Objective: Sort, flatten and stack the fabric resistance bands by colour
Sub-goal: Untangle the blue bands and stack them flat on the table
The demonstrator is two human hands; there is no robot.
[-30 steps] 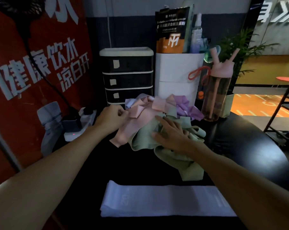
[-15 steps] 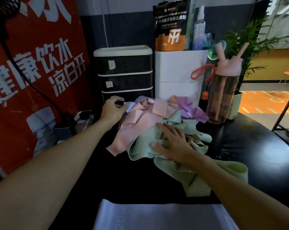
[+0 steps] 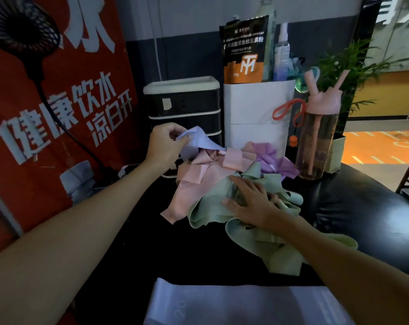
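The black table [image 3: 353, 207] fills most of what I see; its near edge is cut off at the bottom. A red banner [image 3: 58, 109] with big white letters stands on my left. Close to me lies a flat stack of pale lilac bands [image 3: 245, 301]; the bottom of the picture cuts it, so I cannot see all of it. Farther back sits a messy heap; the green bands [image 3: 208, 207] are in front, and one runs under my right arm, so part of it is hidden. The pink bands [image 3: 187, 191] lie behind and to the left; the purple bands [image 3: 285, 165] are at the back, beside a pink water bottle [image 3: 316, 141]. My right hand [image 3: 252, 202] lies flat on the green bands with straight, spread fingers; some fingertips sink into the folds. My left hand [image 3: 163, 144] is up above the heap; thumb and fingers pinch the end of a pale lilac band [image 3: 198, 139], whose other end goes down behind the pink bands where I cannot follow it.
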